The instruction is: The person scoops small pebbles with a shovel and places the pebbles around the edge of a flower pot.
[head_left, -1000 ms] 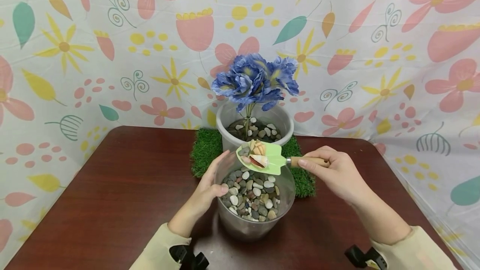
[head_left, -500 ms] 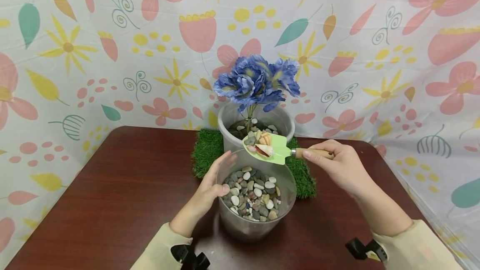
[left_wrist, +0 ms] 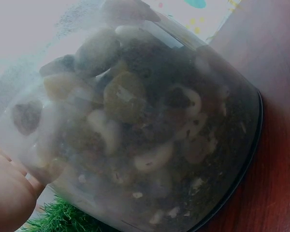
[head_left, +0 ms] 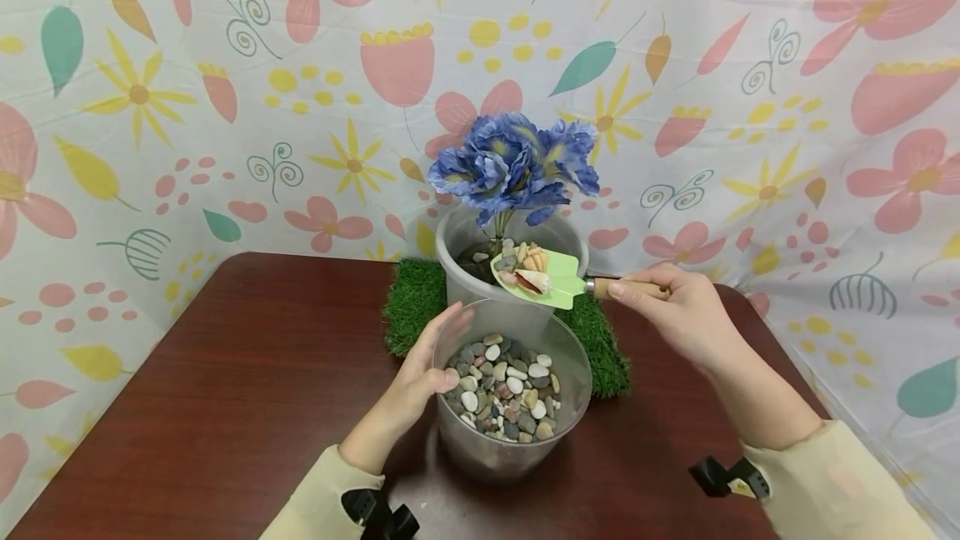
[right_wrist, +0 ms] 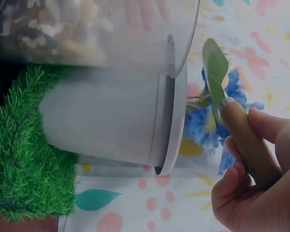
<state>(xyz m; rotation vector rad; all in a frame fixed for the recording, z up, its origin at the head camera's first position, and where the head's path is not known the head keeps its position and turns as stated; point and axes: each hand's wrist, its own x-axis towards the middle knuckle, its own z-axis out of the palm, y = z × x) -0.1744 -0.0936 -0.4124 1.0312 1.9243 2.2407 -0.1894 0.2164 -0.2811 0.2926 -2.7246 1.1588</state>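
Observation:
My right hand point(head_left: 686, 315) grips the wooden handle of a small light-green trowel point(head_left: 564, 277). Its blade is held roughly level and carries seashells point(head_left: 534, 279) and several pebbles over the front rim of a pale flowerpot point(head_left: 467, 283). Blue artificial flowers point(head_left: 513, 161) stand upright in that pot, with stones around their stems. My left hand point(head_left: 416, 373) holds a clear plastic bucket point(head_left: 491, 461) at its left side, thumb over the rim and fingers along the outside wall. Stones point(head_left: 517, 390) fill the bucket's lower part, seen blurred through its wall in the left wrist view.
A green artificial grass mat point(head_left: 416, 298) lies under the flowerpot, directly behind the bucket. Both stand on a dark red-brown table point(head_left: 277, 373). A flower-printed cloth point(head_left: 315, 65) hangs close behind the table and along its sides.
The trowel with its shells and pebbles has moved away from above the bucket, back and slightly right, to the flowerpot's front rim. The left hand and bucket have stayed nearly still.

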